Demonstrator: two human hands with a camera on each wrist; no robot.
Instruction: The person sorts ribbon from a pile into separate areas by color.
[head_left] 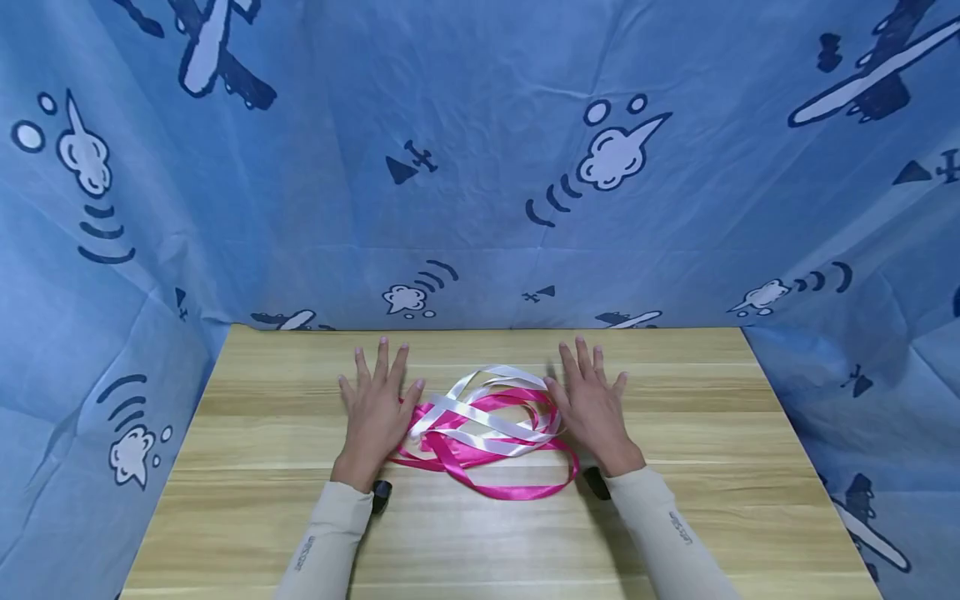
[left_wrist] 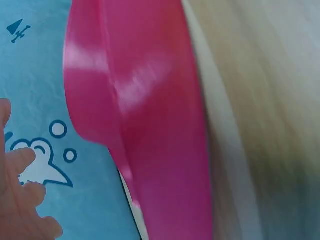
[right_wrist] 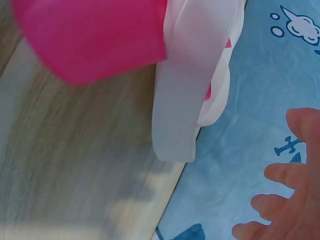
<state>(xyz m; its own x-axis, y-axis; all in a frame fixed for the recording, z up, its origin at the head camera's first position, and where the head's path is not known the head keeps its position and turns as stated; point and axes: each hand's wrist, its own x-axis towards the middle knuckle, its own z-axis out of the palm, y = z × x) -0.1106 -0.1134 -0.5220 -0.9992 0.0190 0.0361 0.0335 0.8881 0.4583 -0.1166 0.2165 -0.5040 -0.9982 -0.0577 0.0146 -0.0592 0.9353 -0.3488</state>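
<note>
In the head view a loose tangle of pink ribbon (head_left: 517,492) and white ribbon (head_left: 480,414) lies on the wooden table. Just left of it is the left hand (head_left: 375,421), palm down with fingers spread, its thumb beside the ribbon's edge. The right hand (head_left: 597,412) is at the tangle's right side, fingers also spread. Neither hand holds anything. Pink ribbon (left_wrist: 160,120) fills the middle of the left wrist view, with the left fingers (left_wrist: 30,195) at the left edge. White ribbon (right_wrist: 187,85) and pink ribbon (right_wrist: 95,40) loom in the right wrist view.
The wooden table (head_left: 247,500) is enclosed behind and on both sides by a blue cloth (head_left: 480,208) printed with planes and clouds. A dark object (head_left: 382,497) is at the left wrist and another (head_left: 596,482) at the right wrist.
</note>
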